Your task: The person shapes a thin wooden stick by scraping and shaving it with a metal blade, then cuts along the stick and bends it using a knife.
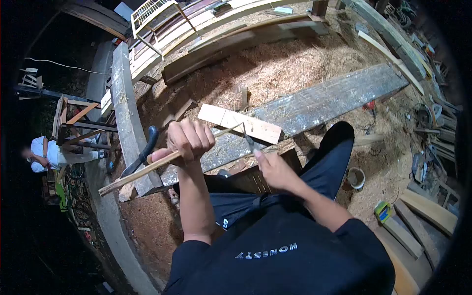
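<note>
My left hand (189, 140) is closed around a thin wooden stick (140, 173), which slants from the lower left up toward the right. In my right hand (275, 169) is a narrow knife-like tool (250, 142), its tip meeting the stick's thin end. Below these tips, a short pale board (241, 123) with a line across it lies on a long weathered plank (305, 108). Left of my left hand stands a tool with a curved black handle (152, 140), partly behind the stick.
Shavings (275, 64) cover the ground around the plank. A thick beam (125, 113) runs along the left. Offcuts (427, 211) and a yellow-green thing (382, 211) lie at right, near a small bucket (355, 178). Another person (46, 152) is at far left.
</note>
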A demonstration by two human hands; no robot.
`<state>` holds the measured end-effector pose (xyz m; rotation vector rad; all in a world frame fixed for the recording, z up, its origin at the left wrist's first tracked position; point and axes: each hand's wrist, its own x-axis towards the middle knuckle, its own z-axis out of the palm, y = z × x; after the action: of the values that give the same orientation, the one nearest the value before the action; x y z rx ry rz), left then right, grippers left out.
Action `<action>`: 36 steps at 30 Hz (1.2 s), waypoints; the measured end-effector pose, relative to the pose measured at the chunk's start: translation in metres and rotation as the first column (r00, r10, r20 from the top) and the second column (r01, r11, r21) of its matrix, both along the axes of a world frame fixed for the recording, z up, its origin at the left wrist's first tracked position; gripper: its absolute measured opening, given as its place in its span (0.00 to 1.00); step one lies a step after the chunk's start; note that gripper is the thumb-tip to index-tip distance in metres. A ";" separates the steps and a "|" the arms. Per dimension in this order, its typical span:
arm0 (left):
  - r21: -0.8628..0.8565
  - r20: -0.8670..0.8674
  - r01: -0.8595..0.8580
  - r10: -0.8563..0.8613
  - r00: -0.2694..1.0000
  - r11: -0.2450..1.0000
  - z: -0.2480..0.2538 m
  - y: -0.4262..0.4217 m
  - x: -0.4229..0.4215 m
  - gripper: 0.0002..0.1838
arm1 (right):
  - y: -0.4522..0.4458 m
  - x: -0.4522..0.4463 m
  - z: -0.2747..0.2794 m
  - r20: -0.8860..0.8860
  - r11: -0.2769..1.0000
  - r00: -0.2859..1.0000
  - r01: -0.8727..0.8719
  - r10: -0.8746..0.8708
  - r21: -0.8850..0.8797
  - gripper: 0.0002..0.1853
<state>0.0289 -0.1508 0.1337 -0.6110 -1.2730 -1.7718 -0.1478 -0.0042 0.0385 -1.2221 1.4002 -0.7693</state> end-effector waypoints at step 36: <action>0.676 -0.012 -0.476 0.654 0.756 0.562 -0.012 0.007 0.051 0.36 | 0.003 -0.008 -0.029 0.071 0.989 0.987 0.146 -0.144 -0.026 0.32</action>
<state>0.0800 -0.1438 0.1219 0.0019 -0.4985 -1.3586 -0.1555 -0.0015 0.0097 -1.1153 1.4367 -0.9287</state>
